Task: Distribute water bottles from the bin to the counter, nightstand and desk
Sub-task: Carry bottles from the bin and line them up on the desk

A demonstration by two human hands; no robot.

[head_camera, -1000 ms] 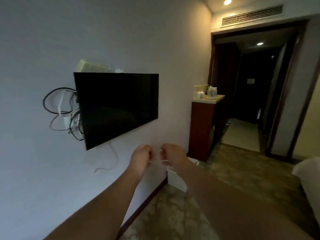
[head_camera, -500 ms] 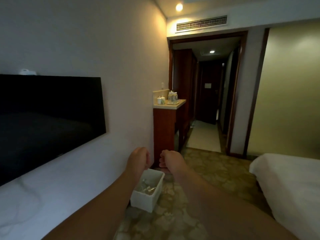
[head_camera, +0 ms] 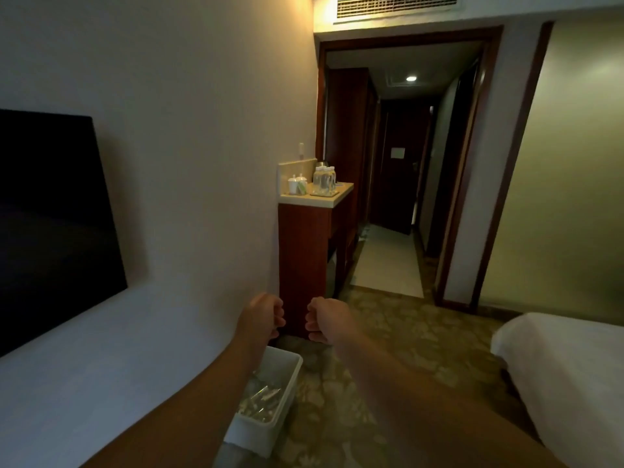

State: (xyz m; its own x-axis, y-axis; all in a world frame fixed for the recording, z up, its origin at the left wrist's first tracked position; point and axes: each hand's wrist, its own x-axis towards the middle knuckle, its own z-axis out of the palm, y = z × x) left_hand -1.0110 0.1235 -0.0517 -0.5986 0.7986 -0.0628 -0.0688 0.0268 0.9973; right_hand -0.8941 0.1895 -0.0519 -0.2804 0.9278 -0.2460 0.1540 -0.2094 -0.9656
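Where the two forearms reach in from the bottom edge toward mid-frame, the left hand [head_camera: 261, 317] and right hand [head_camera: 324, 319] hang side by side, each curled into a fist with nothing held, a narrow gap between them. Item: white bin [head_camera: 287, 393], lower centre, standing on the patterned carpet [head_camera: 398, 336] with its left side against the foot of the wall [head_camera: 202, 163]; the left forearm covers its left rim. Contents: water bottles [head_camera: 260, 401], clear, lying loose in a heap, number not readable. Item: wooden cabinet with pale counter [head_camera: 341, 194], mid-frame, flush against the wall, its front corner just behind the fists. On the counter: a cluster of upright bottles [head_camera: 324, 179] on a small tray, white lidded cups [head_camera: 297, 184] to their left near the backsplash. Item: dark television screen [head_camera: 50, 214], left edge of frame, mounted on the wall. Item: white bed [head_camera: 567, 359], lower right, its rounded corner projecting toward centre. Open floor: a strip of carpet runs between bin and bed corner, past the cabinet's right side to the dark-framed doorway [head_camera: 489, 163], upper centre, beyond which a paler floor [head_camera: 388, 261] leads down a dim corridor. Air vent [head_camera: 396, 5] at top edge above the doorway.
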